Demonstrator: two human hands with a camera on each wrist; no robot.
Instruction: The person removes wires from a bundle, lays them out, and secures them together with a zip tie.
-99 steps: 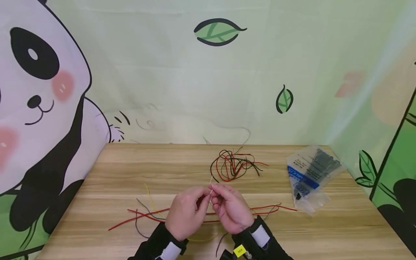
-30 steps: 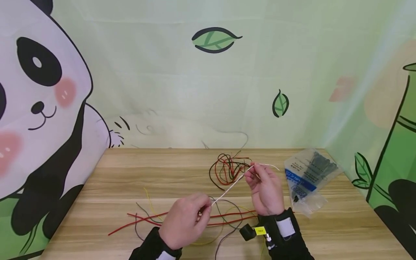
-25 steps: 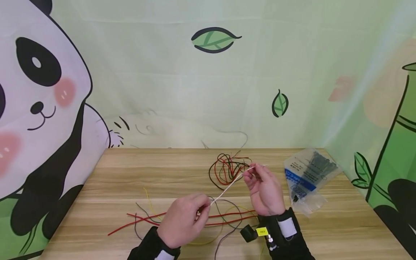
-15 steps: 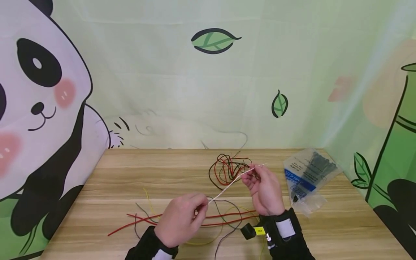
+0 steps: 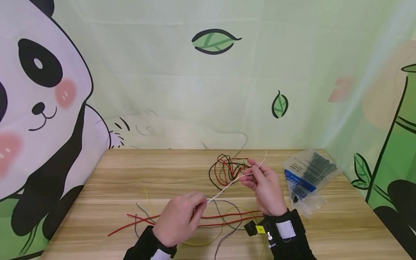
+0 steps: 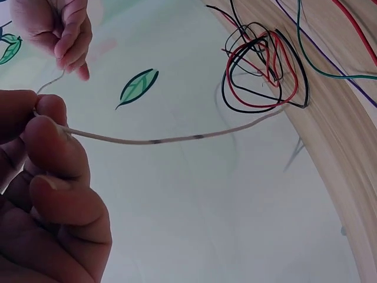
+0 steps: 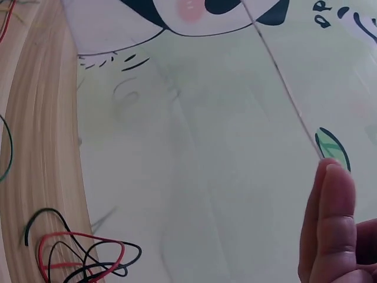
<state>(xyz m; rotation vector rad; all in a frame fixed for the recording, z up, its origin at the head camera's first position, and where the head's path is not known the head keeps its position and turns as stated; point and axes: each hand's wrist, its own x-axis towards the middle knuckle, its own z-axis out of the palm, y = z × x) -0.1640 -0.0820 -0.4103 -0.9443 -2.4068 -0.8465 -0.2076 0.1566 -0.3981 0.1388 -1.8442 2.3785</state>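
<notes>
A thin white wire (image 5: 224, 189) runs slanting between both hands above the table. My left hand (image 5: 178, 218) pinches it between thumb and forefinger at its lower left part. Up and to the right, my right hand (image 5: 268, 189) holds it between thumb and fingers, and a short end sticks up past the fingertips. In the left wrist view, a length of the white wire (image 6: 132, 142) with two dark marks juts out beyond the thumb. The right wrist view shows the wire (image 7: 288, 94) as a straight line leading to the fingertips.
Long red wires (image 5: 234, 214) lie across the wooden table (image 5: 156, 166) beneath the hands, with grey, green and yellow ones crossing them. A tangle of red and black wires (image 5: 224, 173) sits behind. At right lies a clear plastic bag (image 5: 308, 180) with a blue band.
The hands, together 3.3 seconds ago, are now apart with the white wire stretched between them. Lately the left hand shifts slightly left, the right fingers spread, and the wire's end swings from sideways to upward.
</notes>
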